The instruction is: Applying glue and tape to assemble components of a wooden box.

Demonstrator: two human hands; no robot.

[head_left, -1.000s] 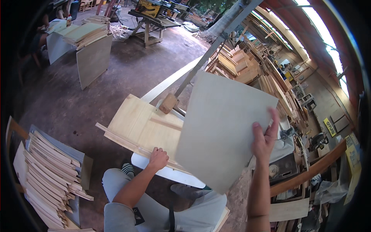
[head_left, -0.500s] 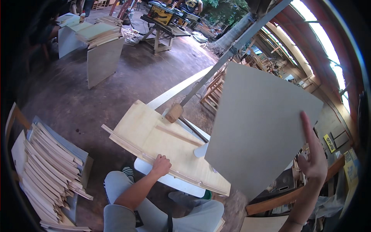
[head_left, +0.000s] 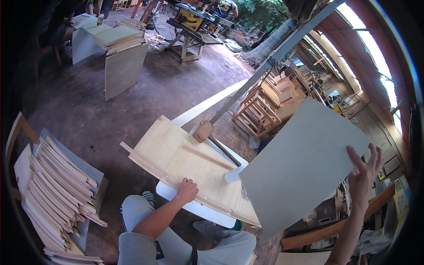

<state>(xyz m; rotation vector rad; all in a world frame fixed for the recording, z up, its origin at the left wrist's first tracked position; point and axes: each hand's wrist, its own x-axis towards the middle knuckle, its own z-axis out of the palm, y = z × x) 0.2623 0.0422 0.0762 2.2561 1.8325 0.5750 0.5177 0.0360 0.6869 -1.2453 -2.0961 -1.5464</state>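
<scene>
Left hand curled at near edge of pale board before knees, can't tell if gripping. Right forearm raised, right hand gripping tilted grey panel, right of board. Yellow saw bears dark lettering.

1. I watch the view come off the worker's head, from the left of two fisheye cameras worn side by side.
2. It tips steeply down over the grey trousers, taking in the left hand and right hand at close range.
3. Ahead, it reaches across the workshop floor to a distant table saw.
4. Toward its dark round rim, the roof bends.
</scene>
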